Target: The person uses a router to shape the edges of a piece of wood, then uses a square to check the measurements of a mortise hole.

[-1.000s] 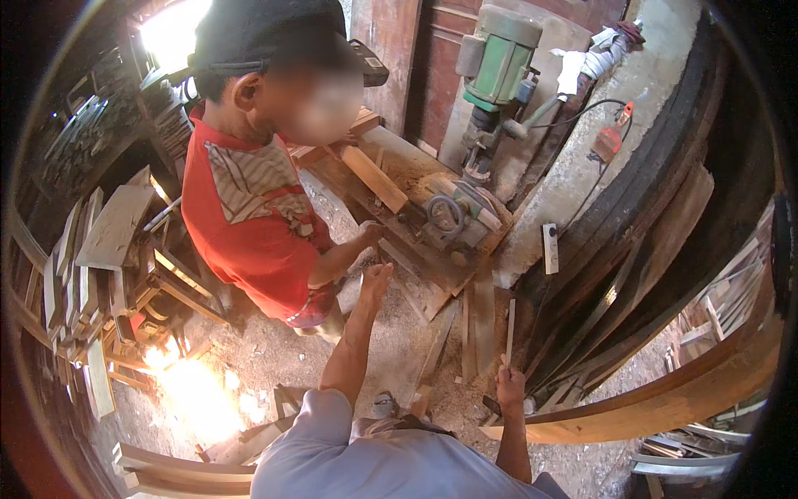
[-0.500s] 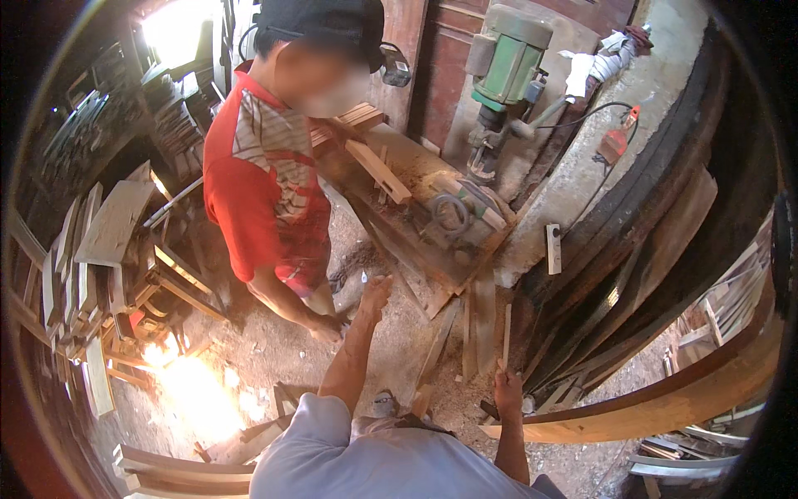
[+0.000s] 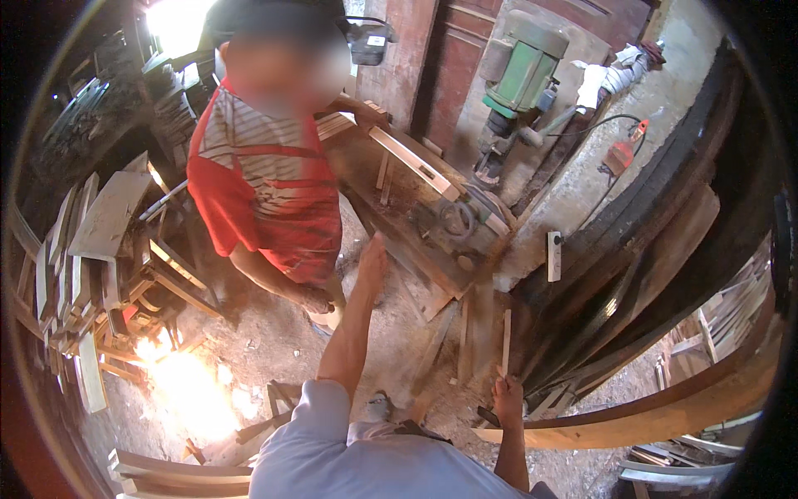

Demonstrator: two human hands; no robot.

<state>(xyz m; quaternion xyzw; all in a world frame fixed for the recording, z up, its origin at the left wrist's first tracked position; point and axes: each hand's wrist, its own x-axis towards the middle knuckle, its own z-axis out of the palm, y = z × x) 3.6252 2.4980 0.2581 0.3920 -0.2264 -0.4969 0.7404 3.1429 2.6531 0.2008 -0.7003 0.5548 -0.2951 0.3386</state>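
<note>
My left arm reaches forward toward the workbench [image 3: 407, 249], and my left hand [image 3: 374, 254] is raised short of its near edge. Motion smears its fingers. Low on the right, my right hand [image 3: 507, 401] is closed around a thin wooden stick [image 3: 506, 343] that points up and away. A dark object [image 3: 488, 416], too small to make out, shows beside that hand. Across from me a person in a red and grey shirt [image 3: 266, 175] has one hand by a slotted wooden piece [image 3: 416, 162] lying on the bench. The person's other hand [image 3: 314, 299] hangs low.
A green drill press [image 3: 519, 71] stands behind the bench, near a handwheel [image 3: 455, 220]. Long dark boards [image 3: 615, 249] lean along the right. A pale curved plank [image 3: 598, 432] lies below them. Stacked boards [image 3: 104, 216] fill the left side, above a bright sunlit patch [image 3: 191, 395].
My left hand has moved forward and up. The person has turned toward me, with a hand now at the slotted wooden piece, which has shifted right. My right hand still holds the stick.
</note>
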